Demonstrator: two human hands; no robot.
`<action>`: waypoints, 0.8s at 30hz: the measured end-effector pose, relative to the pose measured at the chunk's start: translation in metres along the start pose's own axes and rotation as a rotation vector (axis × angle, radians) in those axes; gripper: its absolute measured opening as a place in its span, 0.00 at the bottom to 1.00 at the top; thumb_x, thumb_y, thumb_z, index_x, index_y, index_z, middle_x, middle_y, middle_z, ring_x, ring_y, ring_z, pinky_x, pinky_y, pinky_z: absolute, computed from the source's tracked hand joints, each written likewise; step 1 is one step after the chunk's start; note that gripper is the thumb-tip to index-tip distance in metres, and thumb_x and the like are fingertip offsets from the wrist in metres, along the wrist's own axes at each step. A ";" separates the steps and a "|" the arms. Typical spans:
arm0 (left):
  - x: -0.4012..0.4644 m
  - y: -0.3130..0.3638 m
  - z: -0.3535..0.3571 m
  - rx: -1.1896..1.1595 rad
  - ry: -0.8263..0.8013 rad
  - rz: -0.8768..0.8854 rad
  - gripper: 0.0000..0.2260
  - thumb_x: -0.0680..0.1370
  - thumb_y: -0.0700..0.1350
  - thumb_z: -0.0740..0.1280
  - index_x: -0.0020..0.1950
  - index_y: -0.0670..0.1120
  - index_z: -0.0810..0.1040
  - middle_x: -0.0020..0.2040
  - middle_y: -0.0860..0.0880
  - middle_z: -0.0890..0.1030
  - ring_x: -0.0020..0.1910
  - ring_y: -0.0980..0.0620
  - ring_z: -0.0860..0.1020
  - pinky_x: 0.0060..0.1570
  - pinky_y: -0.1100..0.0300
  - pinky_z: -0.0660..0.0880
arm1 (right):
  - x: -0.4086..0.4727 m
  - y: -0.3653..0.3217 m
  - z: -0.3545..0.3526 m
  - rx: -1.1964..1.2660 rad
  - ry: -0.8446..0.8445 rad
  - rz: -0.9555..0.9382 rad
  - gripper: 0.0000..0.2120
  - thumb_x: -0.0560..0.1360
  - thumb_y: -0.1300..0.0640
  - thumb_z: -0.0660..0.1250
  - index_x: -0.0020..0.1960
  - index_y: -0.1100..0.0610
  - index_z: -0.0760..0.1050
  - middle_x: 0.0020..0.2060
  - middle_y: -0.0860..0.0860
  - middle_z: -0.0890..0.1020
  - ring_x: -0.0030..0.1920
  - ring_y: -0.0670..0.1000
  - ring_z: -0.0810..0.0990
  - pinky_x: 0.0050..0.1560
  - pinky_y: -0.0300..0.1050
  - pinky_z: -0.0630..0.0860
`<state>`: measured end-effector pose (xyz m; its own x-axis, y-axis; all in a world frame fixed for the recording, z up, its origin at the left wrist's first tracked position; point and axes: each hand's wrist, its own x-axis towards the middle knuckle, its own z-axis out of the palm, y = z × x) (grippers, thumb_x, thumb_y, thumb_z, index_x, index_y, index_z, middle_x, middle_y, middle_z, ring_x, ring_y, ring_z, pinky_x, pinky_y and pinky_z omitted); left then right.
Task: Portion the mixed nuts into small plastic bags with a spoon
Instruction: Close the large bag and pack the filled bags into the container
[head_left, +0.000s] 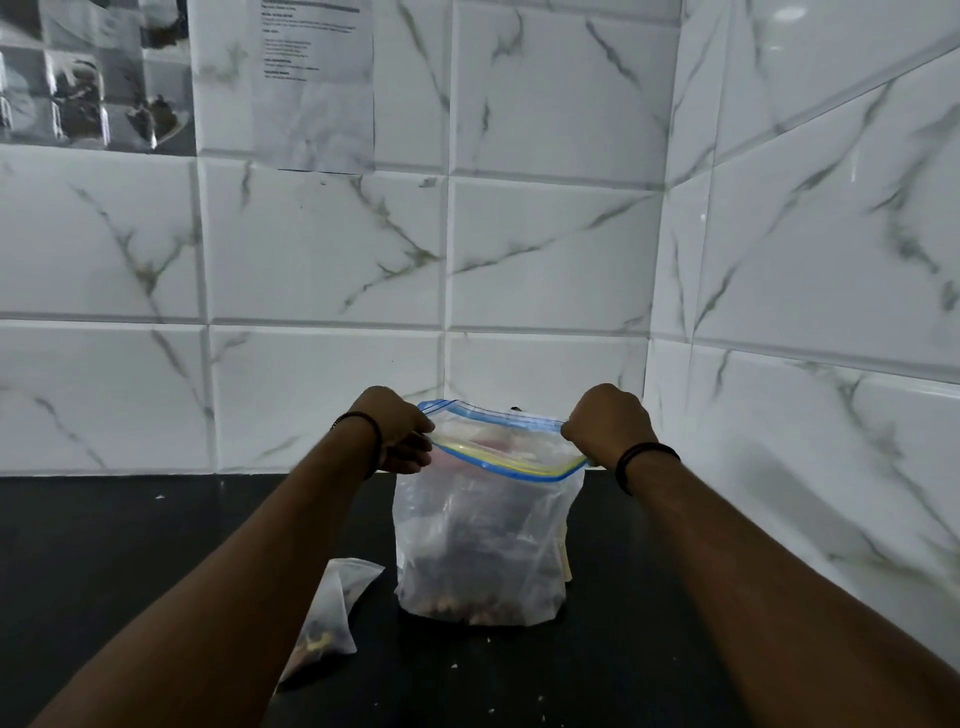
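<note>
A large clear zip bag (480, 540) with a blue and yellow zip strip stands upright on the black counter (104, 571), with dark mixed nuts at its bottom. My left hand (400, 431) grips the left end of the bag's mouth. At the right end, my right hand (610, 423) pinches the rim. The mouth is held apart between them. A small clear plastic bag (332, 608) with a few nuts inside lies on the counter to the left, partly under my left forearm. No spoon is in view.
White marble-pattern tiled walls meet in a corner behind and to the right of the bag. A printed paper sheet (317, 83) and a photo sheet (93, 73) hang on the back wall. Small crumbs lie on the counter near the front.
</note>
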<state>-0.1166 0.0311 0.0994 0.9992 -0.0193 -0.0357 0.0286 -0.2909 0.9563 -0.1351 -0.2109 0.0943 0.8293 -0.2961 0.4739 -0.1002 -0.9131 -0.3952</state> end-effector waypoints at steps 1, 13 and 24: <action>-0.001 0.002 0.000 -0.018 -0.023 -0.011 0.04 0.78 0.36 0.65 0.46 0.35 0.76 0.35 0.39 0.78 0.23 0.48 0.79 0.21 0.62 0.75 | 0.001 -0.001 0.000 0.045 -0.025 0.014 0.12 0.69 0.59 0.69 0.32 0.59 0.68 0.28 0.52 0.73 0.27 0.49 0.70 0.25 0.39 0.61; 0.004 -0.008 -0.003 -0.262 -0.047 -0.043 0.02 0.76 0.33 0.65 0.47 0.35 0.75 0.36 0.40 0.77 0.24 0.50 0.78 0.24 0.61 0.78 | -0.008 0.002 -0.017 1.091 -0.651 0.477 0.06 0.74 0.67 0.70 0.38 0.61 0.79 0.30 0.54 0.82 0.24 0.50 0.79 0.23 0.36 0.74; 0.001 0.006 -0.001 0.743 0.328 0.201 0.07 0.71 0.43 0.61 0.49 0.47 0.72 0.46 0.45 0.78 0.46 0.43 0.79 0.42 0.55 0.78 | -0.024 -0.010 -0.017 -0.214 0.180 -0.165 0.07 0.73 0.66 0.59 0.46 0.56 0.64 0.41 0.54 0.70 0.40 0.57 0.68 0.40 0.46 0.64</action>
<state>-0.1155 0.0301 0.1049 0.9442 0.1079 0.3113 -0.0627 -0.8687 0.4913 -0.1638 -0.1998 0.0999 0.7355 -0.1667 0.6567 -0.1020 -0.9854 -0.1360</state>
